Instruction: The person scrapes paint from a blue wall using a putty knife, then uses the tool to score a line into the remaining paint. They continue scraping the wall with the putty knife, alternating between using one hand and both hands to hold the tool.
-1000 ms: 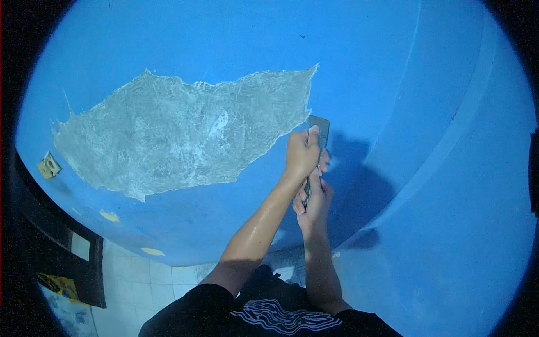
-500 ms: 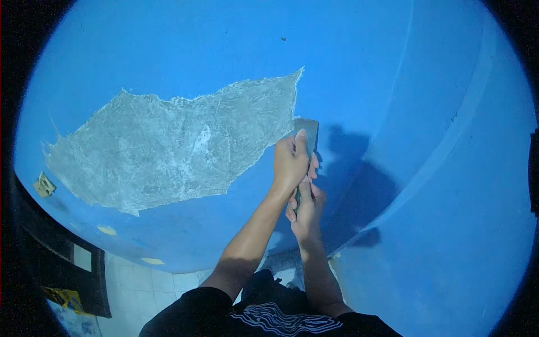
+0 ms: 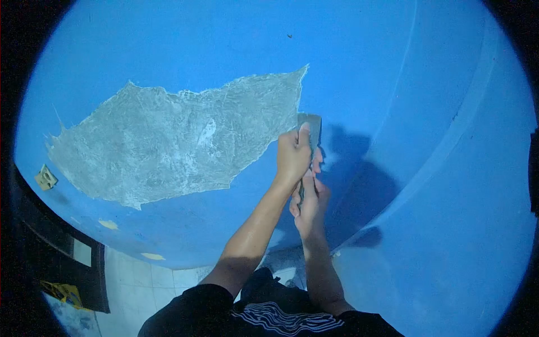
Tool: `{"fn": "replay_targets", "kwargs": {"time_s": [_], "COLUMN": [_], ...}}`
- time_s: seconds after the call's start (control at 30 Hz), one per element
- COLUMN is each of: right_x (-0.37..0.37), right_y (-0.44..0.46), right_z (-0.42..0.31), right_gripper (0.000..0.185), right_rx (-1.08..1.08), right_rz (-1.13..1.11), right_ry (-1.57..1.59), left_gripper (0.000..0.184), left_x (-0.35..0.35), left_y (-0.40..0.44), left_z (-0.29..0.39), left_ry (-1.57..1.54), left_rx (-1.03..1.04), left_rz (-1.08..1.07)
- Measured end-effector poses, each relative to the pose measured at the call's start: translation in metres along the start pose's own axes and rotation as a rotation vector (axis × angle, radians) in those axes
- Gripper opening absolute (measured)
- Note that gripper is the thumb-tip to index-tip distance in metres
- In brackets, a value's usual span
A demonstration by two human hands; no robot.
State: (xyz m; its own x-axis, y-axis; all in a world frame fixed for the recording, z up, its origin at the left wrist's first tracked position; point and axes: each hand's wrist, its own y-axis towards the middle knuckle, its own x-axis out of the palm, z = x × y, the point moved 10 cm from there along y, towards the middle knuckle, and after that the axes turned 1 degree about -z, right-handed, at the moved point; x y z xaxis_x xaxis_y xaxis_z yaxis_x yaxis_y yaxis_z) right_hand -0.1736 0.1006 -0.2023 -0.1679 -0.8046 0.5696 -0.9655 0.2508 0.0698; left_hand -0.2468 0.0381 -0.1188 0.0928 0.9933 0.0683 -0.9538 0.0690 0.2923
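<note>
A scraper [image 3: 315, 124] with a flat grey blade lies against the blue wall [image 3: 348, 73], at the right edge of a bare grey patch [image 3: 163, 140] where the paint is off. My left hand [image 3: 295, 154] is closed round the upper part of the scraper, its thumb laid along the blade. Below it, my right hand [image 3: 310, 205] grips the handle, most of which the fingers hide. The patch has a ragged, pale edge and a whitish spot near its middle.
A beige wall fitting [image 3: 45, 177] sits at the left. Pale chips in the paint [image 3: 108, 224] show low on the wall. Dark furniture [image 3: 67, 264] stands at lower left on white floor tiles [image 3: 137, 281]. A wall corner runs down the right side.
Both hands and the scraper stay at the patch's right edge, with hardly any shift along the wall. The whole view has moved slightly.
</note>
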Motion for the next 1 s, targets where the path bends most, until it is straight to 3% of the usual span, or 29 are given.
{"fn": "replay_targets", "kwargs": {"time_s": [0.17,0.37,0.57,0.63,0.73,1.0], "right_x": [0.004,0.003,0.004,0.009,0.009,0.0], "right_y": [-0.004,-0.013,-0.008,-0.01,-0.006,0.001], "right_z": [0.001,0.007,0.008,0.009,0.004,-0.006], "right_gripper": [0.038,0.036,0.037,0.037,0.038,0.04], "right_rx": [0.022,0.032,0.09,0.084,0.025,-0.033], "right_rz": [0.026,0.021,0.052,0.053,0.065,0.073], "right_ry": [0.039,-0.005,0.098,0.092,0.034,-0.043], "left_gripper": [0.052,0.049,0.047,0.044,0.043,0.045], "left_x": [-0.007,-0.002,0.025,0.036,0.049,0.05], "left_y": [-0.002,0.001,0.005,-0.01,0.006,0.005], "left_z": [0.006,-0.009,-0.018,-0.026,-0.016,-0.017], "left_ry": [0.071,-0.121,-0.488,-0.645,-0.734,-0.664], "left_rx": [0.034,-0.047,-0.247,-0.399,-0.321,-0.306], "left_rz": [0.014,-0.057,-0.287,-0.455,-0.605,-0.519]}}
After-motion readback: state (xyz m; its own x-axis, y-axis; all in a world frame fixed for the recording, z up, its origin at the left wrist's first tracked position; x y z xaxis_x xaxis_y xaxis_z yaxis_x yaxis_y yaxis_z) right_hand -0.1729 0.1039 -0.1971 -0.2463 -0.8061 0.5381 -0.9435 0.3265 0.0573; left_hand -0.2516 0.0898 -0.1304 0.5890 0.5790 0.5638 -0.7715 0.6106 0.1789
